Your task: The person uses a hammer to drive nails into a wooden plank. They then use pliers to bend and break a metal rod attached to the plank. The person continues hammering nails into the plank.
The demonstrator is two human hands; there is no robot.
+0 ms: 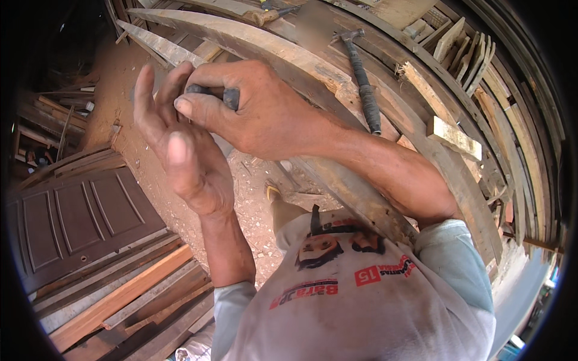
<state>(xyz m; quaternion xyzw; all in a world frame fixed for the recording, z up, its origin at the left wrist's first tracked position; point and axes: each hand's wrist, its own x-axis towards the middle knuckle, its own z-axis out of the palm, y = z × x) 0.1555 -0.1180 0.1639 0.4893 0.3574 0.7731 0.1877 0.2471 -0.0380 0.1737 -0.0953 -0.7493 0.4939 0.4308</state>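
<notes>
My right hand (256,105) is closed in a pinch around a small black tool (230,98), of which only two dark, rounded ends show; the rest is hidden by the fingers, so I cannot tell its kind. It is held up against the fingers of my left hand (189,150). That left hand is raised, palm turned inward, with its fingers and thumb stretched out and apart. Whether the tool's tip touches the left fingers is hidden. To the right of both hands, a hammer (363,84) with a black grip lies on the timber.
Long curved planks (271,48) sweep across the far side and right. A pale wood block (454,137) rests on them, and a wooden-handled tool (265,16) lies at the back. On the left are a brown panelled door (81,216) and stacked boards (126,295). Chips litter the dirt floor (253,228).
</notes>
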